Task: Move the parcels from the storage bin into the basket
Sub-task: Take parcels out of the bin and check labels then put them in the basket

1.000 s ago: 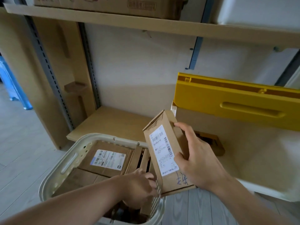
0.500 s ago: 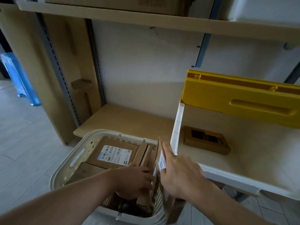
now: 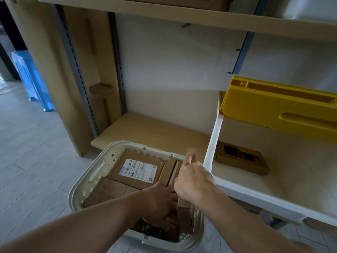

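A cream plastic basket [image 3: 85, 181] with a rounded rim, punched round holes and a slot handle sits on the pale plank floor [image 3: 27, 161], just in front of a low wooden shelf [image 3: 145, 132]. It is packed with brown corrugated cardboard parcels: a flat one [image 3: 140, 170] lies face up with a white printed shipping label, and others stand on edge beside it. The right hand [image 3: 193, 181] grips a narrow upright parcel [image 3: 191, 154] against the basket's right wall, fingers curled round its top edge, most of the box already down inside. The left hand [image 3: 160, 201] reaches into the basket beside it, fingers bent down over the edges of the standing parcels; whether it grips one or only presses them aside cannot be told. To the right a white, smooth-walled storage bin [image 3: 213, 143] lies open, with a matte yellow plastic lid [image 3: 273, 110], moulded with a long recessed handle, tilted up at its back. One flat cardboard parcel [image 3: 240, 157] with a dark cut-out window lies on the bin's bare floor. A blue plastic stool [image 3: 31, 79] stands far left
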Demonstrator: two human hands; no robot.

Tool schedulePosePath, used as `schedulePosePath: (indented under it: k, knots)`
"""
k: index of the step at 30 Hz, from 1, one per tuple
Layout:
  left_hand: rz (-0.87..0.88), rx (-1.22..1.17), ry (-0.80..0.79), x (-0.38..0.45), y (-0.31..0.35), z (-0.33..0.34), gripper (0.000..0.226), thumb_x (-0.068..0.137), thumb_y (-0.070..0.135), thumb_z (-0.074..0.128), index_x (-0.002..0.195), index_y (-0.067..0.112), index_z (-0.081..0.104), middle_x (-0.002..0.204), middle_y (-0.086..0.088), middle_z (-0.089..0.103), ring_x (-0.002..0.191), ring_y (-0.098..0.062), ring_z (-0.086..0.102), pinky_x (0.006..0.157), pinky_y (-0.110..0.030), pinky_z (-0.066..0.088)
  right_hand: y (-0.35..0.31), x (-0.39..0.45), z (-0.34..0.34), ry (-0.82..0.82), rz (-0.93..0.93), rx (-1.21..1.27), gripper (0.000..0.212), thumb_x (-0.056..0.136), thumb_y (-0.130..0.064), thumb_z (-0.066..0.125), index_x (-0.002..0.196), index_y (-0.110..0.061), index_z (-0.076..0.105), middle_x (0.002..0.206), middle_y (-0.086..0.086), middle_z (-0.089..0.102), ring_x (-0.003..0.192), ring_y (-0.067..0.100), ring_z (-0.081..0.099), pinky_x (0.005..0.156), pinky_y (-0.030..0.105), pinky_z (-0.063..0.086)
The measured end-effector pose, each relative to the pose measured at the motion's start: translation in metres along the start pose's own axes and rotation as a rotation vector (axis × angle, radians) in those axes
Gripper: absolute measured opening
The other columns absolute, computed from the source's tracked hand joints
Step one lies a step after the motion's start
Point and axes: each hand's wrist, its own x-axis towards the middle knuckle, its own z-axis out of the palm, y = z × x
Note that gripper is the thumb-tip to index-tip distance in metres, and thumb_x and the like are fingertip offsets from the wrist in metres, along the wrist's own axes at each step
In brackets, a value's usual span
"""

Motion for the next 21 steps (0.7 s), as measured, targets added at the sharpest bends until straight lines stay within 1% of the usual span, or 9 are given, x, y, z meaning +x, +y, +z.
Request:
schedulePosePath:
  k: [4, 6, 8, 10, 12, 14, 16, 19, 21]
  knots:
    - [0.045, -0.073, 0.224, -0.002, -0.008, 0.016, 0.048, 0.100, 0.047, 0.053, 0.129, 0.009, 0.060, 0.141, -0.007, 0.053, 0.131, -0.027, 0.040, 0.097, -0.055, 0.043, 0.006, 0.014, 0.017, -0.041, 0.027, -0.063, 0.056, 0.098, -0.015, 0.048, 0.149, 0.001, 0.031, 0.126, 0.013, 0.060, 0.114, 0.032, 0.064, 0.088, 0.037, 0.054]
    - [0.043, -0.071, 0.218, -0.002, -0.009, 0.018, 0.050, 0.101, 0.048, 0.052, 0.128, 0.006, 0.060, 0.141, -0.010, 0.052, 0.133, -0.028, 0.038, 0.097, -0.055, 0.043, 0.007, 0.017, 0.023, 0.003, -0.009, -0.049, 0.051, 0.101, -0.017, 0.048, 0.147, -0.003, 0.031, 0.117, 0.012, 0.062, 0.106, 0.029, 0.066, 0.081, 0.035, 0.054]
    - [0.020, -0.031, 0.163, -0.003, -0.009, 0.015, 0.052, 0.101, 0.049, 0.050, 0.125, 0.004, 0.063, 0.141, -0.012, 0.051, 0.134, -0.028, 0.035, 0.100, -0.055, 0.041, 0.007, 0.020, 0.027, 0.054, -0.042, 0.004, 0.059, 0.099, -0.009, 0.049, 0.152, -0.007, 0.022, 0.100, 0.009, 0.060, 0.089, 0.025, 0.065, 0.070, 0.032, 0.051]
    - [0.017, -0.011, 0.141, -0.003, -0.009, 0.014, 0.052, 0.102, 0.050, 0.047, 0.118, 0.004, 0.067, 0.140, -0.014, 0.052, 0.135, -0.029, 0.033, 0.101, -0.056, 0.040, 0.008, 0.022, 0.029, 0.073, -0.055, 0.055, 0.062, 0.098, -0.006, 0.050, 0.153, -0.010, 0.022, 0.093, 0.006, 0.059, 0.081, 0.022, 0.062, 0.066, 0.031, 0.051]
    - [0.018, -0.007, 0.127, -0.003, -0.010, 0.017, 0.053, 0.102, 0.051, 0.047, 0.111, 0.005, 0.070, 0.138, -0.014, 0.053, 0.134, -0.029, 0.033, 0.102, -0.058, 0.039, 0.009, 0.023, 0.030, 0.033, -0.074, 0.074, 0.052, 0.101, -0.021, 0.049, 0.149, -0.014, 0.029, 0.099, 0.005, 0.063, 0.086, 0.022, 0.064, 0.073, 0.034, 0.056]
    - [0.010, -0.009, 0.109, -0.002, -0.009, 0.019, 0.052, 0.100, 0.054, 0.049, 0.111, 0.009, 0.071, 0.139, -0.011, 0.053, 0.134, -0.028, 0.032, 0.105, -0.059, 0.037, 0.011, 0.022, 0.030, -0.079, -0.086, 0.047, 0.056, 0.099, -0.036, 0.049, 0.150, -0.020, 0.031, 0.116, 0.008, 0.064, 0.107, 0.027, 0.063, 0.087, 0.037, 0.053]
    - [0.010, 0.001, 0.102, -0.001, -0.008, 0.019, 0.050, 0.098, 0.055, 0.052, 0.115, 0.011, 0.070, 0.143, -0.008, 0.050, 0.136, -0.027, 0.030, 0.105, -0.058, 0.036, 0.013, 0.022, 0.031, -0.160, -0.083, 0.030, 0.059, 0.095, -0.034, 0.051, 0.151, -0.024, 0.034, 0.126, 0.008, 0.061, 0.119, 0.029, 0.058, 0.088, 0.037, 0.049]
    - [0.015, 0.039, 0.114, 0.001, -0.012, 0.020, 0.047, 0.097, 0.050, 0.054, 0.123, 0.012, 0.066, 0.149, -0.009, 0.045, 0.143, -0.028, 0.025, 0.104, -0.059, 0.039, 0.016, 0.019, 0.038, -0.097, -0.071, 0.078, 0.040, 0.098, -0.032, 0.047, 0.136, -0.020, 0.048, 0.119, 0.008, 0.062, 0.110, 0.027, 0.059, 0.077, 0.033, 0.046]
    - [-0.014, 0.026, 0.082, 0.003, -0.014, 0.022, 0.048, 0.097, 0.048, 0.054, 0.132, 0.016, 0.062, 0.159, -0.007, 0.033, 0.152, -0.026, 0.009, 0.110, -0.062, 0.032, 0.017, 0.009, 0.049, -0.055, -0.096, 0.115, 0.032, 0.100, -0.033, 0.044, 0.128, -0.018, 0.049, 0.107, 0.007, 0.063, 0.096, 0.024, 0.061, 0.068, 0.029, 0.043]
